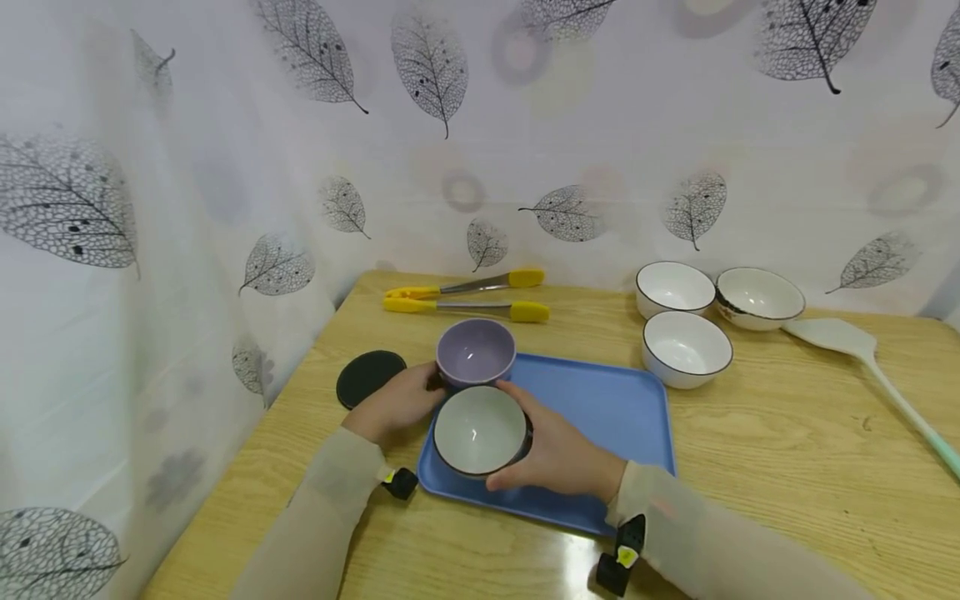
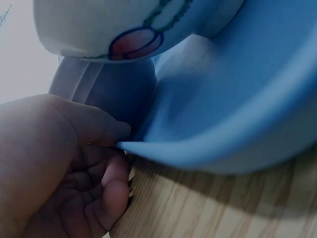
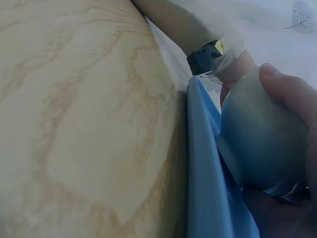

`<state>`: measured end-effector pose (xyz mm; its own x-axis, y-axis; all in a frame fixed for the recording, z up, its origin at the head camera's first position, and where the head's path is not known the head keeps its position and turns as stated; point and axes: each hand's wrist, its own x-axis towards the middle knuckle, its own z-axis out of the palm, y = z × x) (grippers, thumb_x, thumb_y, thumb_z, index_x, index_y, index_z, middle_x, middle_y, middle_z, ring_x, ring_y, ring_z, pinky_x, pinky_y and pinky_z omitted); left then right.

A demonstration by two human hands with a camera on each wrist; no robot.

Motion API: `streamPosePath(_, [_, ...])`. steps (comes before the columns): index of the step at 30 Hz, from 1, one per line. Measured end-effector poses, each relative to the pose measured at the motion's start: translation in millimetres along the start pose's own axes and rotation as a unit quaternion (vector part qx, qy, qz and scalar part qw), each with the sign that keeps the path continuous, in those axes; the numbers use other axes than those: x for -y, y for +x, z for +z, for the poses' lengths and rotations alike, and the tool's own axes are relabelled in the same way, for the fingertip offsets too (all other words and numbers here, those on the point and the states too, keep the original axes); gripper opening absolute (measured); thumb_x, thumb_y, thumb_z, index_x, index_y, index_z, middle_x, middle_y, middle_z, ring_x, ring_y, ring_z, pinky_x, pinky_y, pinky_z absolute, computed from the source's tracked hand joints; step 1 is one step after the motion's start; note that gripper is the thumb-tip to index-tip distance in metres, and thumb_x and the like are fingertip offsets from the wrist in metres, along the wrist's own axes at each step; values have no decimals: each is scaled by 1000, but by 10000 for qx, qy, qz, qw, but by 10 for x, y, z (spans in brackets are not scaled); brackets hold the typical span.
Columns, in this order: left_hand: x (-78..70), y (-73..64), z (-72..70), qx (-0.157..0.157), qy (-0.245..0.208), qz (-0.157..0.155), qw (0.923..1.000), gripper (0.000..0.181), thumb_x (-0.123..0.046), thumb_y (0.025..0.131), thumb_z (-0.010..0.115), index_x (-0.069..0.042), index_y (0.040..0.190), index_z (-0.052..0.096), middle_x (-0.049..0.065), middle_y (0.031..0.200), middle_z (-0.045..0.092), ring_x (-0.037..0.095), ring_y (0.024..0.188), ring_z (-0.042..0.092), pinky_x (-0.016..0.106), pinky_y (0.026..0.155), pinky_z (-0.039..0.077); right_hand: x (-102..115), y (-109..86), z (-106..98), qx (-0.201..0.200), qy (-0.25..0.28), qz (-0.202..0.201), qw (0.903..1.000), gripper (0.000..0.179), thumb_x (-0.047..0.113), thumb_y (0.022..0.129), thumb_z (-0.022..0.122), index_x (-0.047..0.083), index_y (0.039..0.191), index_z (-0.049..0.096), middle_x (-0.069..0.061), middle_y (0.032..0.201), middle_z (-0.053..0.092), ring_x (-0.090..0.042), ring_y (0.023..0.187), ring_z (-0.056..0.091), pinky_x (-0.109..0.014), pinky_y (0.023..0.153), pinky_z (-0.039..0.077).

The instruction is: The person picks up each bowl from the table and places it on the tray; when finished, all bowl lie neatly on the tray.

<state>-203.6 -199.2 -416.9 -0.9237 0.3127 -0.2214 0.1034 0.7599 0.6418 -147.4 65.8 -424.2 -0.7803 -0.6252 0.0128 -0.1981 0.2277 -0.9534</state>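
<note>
Leaf-print curtain is hanging behind the wooden desk; one purple bowl, four pale bowls are showing, right hand gripping one; left hand is pinching one blue tray.

A pale hanging sheet with dark skeleton-leaf prints and faint rings covers the back and left; before it stands a light wood-grained table; white glare brightens its near part.

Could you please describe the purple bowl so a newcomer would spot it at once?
On the wooden table, find the blue tray. At its far left corner, beside the left hand and just beyond the pale bowl in the right hand, sits the purple bowl. Every other bowl is whitish inside.
</note>
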Motion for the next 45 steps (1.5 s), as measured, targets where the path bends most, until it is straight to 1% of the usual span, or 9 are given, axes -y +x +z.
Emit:
streamPosePath(10, [50, -30, 62, 60, -189, 52, 9998, 44, -28, 101, 57, -15, 142, 54, 3, 136, 61, 24, 128, 55, 51, 109, 41, 5, -9, 140, 297, 71, 129, 9994, 121, 38, 73, 91, 21, 163, 11, -5, 155, 38, -23, 130, 50, -41, 99, 48])
streamPosePath(16, [-5, -42, 5, 32, -277, 72, 9996, 46, -30, 101, 58, -16, 144, 53, 3, 138, 60, 23, 129, 54, 51, 109, 41, 30, 30, 156, 355, -31, 58, 9993, 122, 41, 75, 89, 21, 163, 8, -4, 157, 35, -23, 134, 47, -46, 104, 44])
streamPosePath(23, [26, -22, -11, 19, -361, 202, 9991, 48, -33, 100, 61, -15, 143, 54, 4, 136, 62, 24, 126, 55, 53, 108, 41, 66, 59, 112, 571, -289, 104, 9979, 130, 50, 76, 86, 19, 163, -5, -7, 165, 19, -26, 146, 32, -52, 112, 35])
streamPosePath(27, [46, -20, 10, 12, -406, 161, 9990, 48, -34, 99, 62, -14, 142, 55, 4, 134, 63, 24, 124, 56, 52, 108, 42, 106, 16, -41, 815, -252, 218, 9961, 112, 52, 91, 70, 24, 162, -11, -6, 165, 21, -26, 146, 34, -47, 112, 36])
streamPosePath(31, [40, -4, 40, 55, -498, 229, 9985, 46, -33, 99, 63, -14, 140, 56, 3, 132, 63, 23, 123, 57, 51, 107, 42, 147, -75, -274, 906, -415, 53, 9950, 85, 42, 103, 56, 24, 163, 0, -7, 160, 32, -29, 140, 43, -45, 107, 44])
streamPosePath(35, [26, -3, 73, 82, -599, 212, 9979, 43, -30, 100, 62, -16, 140, 56, 1, 133, 62, 21, 126, 55, 50, 109, 41, 150, -187, -490, 572, -909, -345, 9936, 68, 31, 104, 56, 15, 161, 23, -11, 156, 41, -30, 134, 51, -47, 103, 47])
streamPosePath(40, [18, -42, 70, 78, -586, 62, 9982, 45, -31, 99, 62, -17, 142, 55, 1, 135, 61, 22, 127, 54, 51, 109, 40, 86, -331, -730, -298, -1542, -871, 9838, 49, 25, 101, 63, 8, 145, 52, -9, 142, 58, -27, 121, 61, -45, 98, 51])
streamPosePath(43, [18, -61, 48, 19, -471, 133, 9988, 45, -32, 100, 62, -17, 141, 55, 1, 135, 62, 21, 126, 54, 50, 109, 41, 38, -418, -908, -1165, -2080, -1340, 9619, 40, 17, 95, 71, 10, 133, 63, -5, 127, 68, -21, 109, 66, -37, 91, 54])
streamPosePath(45, [24, -70, 36, -17, -426, 175, 9989, 45, -31, 100, 62, -16, 141, 56, 1, 134, 62, 21, 126, 55, 49, 109, 41, -4, -472, -1036, -1872, -2461, -1683, 9360, 38, 9, 89, 75, 9, 126, 67, -4, 120, 71, -16, 103, 67, -27, 89, 53])
